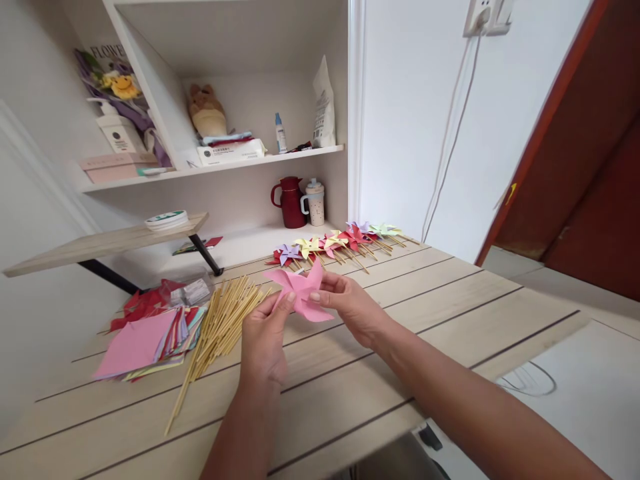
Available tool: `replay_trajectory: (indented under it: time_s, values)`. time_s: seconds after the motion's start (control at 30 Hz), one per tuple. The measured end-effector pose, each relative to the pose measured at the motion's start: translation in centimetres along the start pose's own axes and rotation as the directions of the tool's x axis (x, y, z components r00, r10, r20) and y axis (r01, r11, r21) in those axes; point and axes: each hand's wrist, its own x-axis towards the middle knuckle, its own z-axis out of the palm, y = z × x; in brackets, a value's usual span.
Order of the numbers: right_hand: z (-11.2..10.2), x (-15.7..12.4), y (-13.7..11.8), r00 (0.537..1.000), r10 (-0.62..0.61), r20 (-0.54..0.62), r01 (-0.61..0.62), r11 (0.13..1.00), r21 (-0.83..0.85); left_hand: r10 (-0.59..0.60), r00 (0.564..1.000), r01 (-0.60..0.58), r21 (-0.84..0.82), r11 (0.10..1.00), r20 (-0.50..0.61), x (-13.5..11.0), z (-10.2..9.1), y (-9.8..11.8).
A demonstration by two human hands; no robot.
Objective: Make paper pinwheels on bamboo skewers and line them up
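Note:
A pink paper pinwheel (301, 291) is held up over the table between my two hands, its blades folded toward the centre. My left hand (266, 330) grips its left side, thumb on the front near the middle. On the right side, my right hand (347, 303) pinches a blade between thumb and fingers. No stick shows on this pinwheel; whatever lies behind it is hidden. A heap of thin wooden sticks (225, 327) lies just left of my left hand. Beyond my hands, several finished pinwheels (333, 245) on sticks lie in a row.
Stacked coloured paper sheets (137, 343) and red paper pieces (145, 303) lie at the table's left. A small raised shelf (115, 241) stands behind them. Against the back are a dark red jug (291, 203) and a cup (315, 203). The table's right edge borders the floor.

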Motion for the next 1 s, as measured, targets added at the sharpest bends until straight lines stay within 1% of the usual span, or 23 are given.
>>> replay_trajectory:
  time_s: [0.13, 0.33, 0.47, 0.57, 0.7, 0.83, 0.93, 1.0]
  values:
    - [0.3, -0.2, 0.0, 0.998, -0.02, -0.053, 0.016, 0.998, -0.064, 0.048, 0.999, -0.048, 0.064, 0.997, 0.003, -0.2, 0.2, 0.2]
    - [0.3, -0.1, 0.2, 0.991, -0.045, -0.123, 0.032, 0.994, -0.107, 0.173, 0.984, -0.179, 0.216, 0.96, 0.048, -0.3, 0.2, 0.2]
    - [0.2, -0.2, 0.4, 0.991, -0.067, -0.118, 0.049, 0.987, -0.156, 0.208, 0.977, -0.215, 0.259, 0.942, 0.053, -0.2, 0.1, -0.1]
    - [0.1, -0.2, 0.4, 0.987, -0.111, -0.116, 0.081, 0.967, -0.242, 0.222, 0.974, -0.227, 0.268, 0.936, 0.049, -0.3, 0.1, -0.2]
    - [-0.2, -0.2, 0.8, 0.976, -0.177, -0.125, 0.128, 0.936, -0.327, 0.209, 0.977, -0.21, 0.254, 0.944, 0.03, -0.5, 0.3, -0.1]
    - [-0.5, -0.1, 1.0, 0.971, -0.212, -0.111, 0.156, 0.914, -0.375, 0.15, 0.989, -0.15, 0.237, 0.96, 0.02, -0.5, 0.5, 0.2]
    - [-0.5, -0.2, 0.8, 0.962, -0.244, -0.12, 0.167, 0.879, -0.446, 0.09, 0.995, -0.1, 0.235, 0.967, 0.051, -0.5, 0.4, 0.2]
    - [-0.5, -0.2, 0.6, 0.958, -0.257, -0.13, 0.167, 0.863, -0.477, 0.078, 0.993, -0.098, 0.26, 0.961, 0.084, -0.4, 0.3, 0.2]
